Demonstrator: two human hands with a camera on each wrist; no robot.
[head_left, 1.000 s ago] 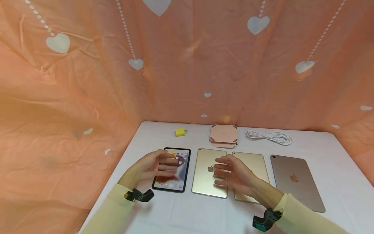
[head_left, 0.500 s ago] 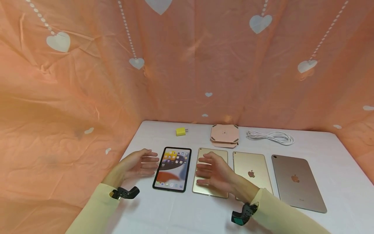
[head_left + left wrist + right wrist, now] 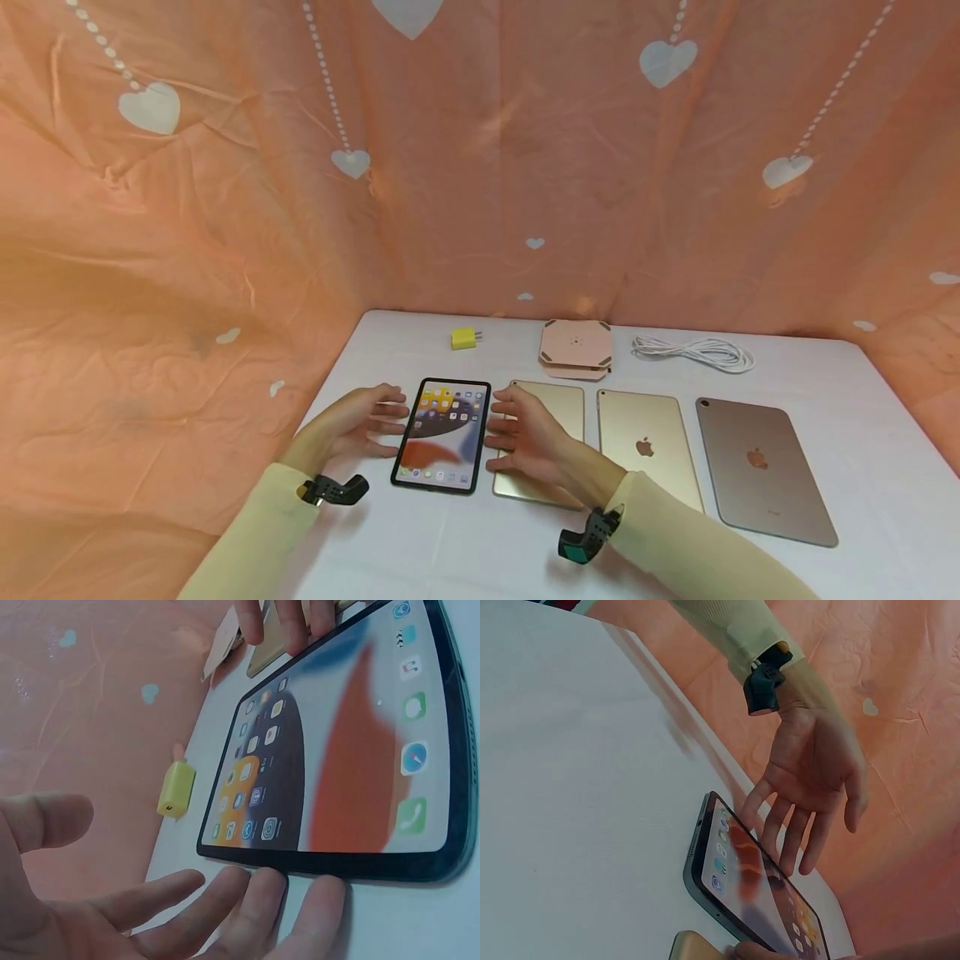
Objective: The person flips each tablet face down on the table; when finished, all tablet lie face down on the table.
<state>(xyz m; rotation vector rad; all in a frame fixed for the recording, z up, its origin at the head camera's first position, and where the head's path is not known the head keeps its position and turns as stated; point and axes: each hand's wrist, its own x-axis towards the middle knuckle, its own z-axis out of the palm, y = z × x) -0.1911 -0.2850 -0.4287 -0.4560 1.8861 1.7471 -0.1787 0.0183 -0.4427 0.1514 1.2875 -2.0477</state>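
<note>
A black-framed tablet lies face up on the white table, its lit screen showing app icons. At its left edge is my left hand, fingers loosely extended. In the left wrist view the fingertips come right up to the tablet's side, thumb raised apart. My right hand stands at the opposite edge, fingers relaxed and reaching toward the frame. It partly covers a gold tablet lying face down. The right wrist view shows only a small part of the right hand, with the left hand across the screen tablet.
To the right lie another gold tablet and a grey tablet, both face down. Along the back are a yellow charger plug, a folded pink stand and a coiled white cable. An orange curtain surrounds the table.
My left hand has withdrawn from above the lit tablet to its left edge. My right hand has moved left across the gold tablets to the lit tablet's right edge. The tablets remain in place.
</note>
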